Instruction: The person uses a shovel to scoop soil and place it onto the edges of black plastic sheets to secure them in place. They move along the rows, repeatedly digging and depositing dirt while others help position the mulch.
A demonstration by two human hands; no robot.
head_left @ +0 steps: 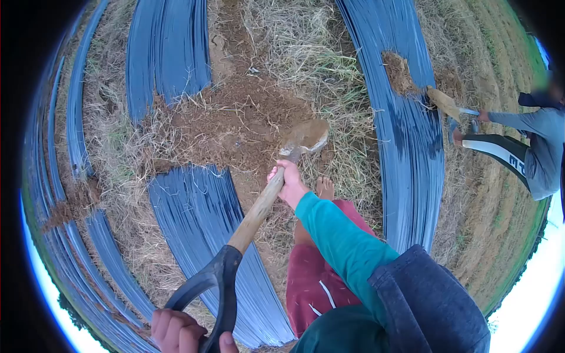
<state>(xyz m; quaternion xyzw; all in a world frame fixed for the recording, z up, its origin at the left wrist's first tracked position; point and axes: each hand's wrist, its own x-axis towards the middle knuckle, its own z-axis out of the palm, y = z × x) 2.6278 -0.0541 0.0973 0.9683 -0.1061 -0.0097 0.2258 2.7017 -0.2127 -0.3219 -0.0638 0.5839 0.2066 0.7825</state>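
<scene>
I hold a shovel with both hands, its wooden shaft slanting up and to the right. Low in the view, my left hand is closed around the black D-shaped handle. My right hand, below a teal sleeve, wraps the shaft close to the blade. The soil-coated shovel blade lies at the right edge of a patch of loose brown soil, beside dry grass.
Black plastic mulch strips run above and below the soil patch, with another mulch strip to the right. There a person works a second shovel by a soil clump. My bare foot stands near the blade.
</scene>
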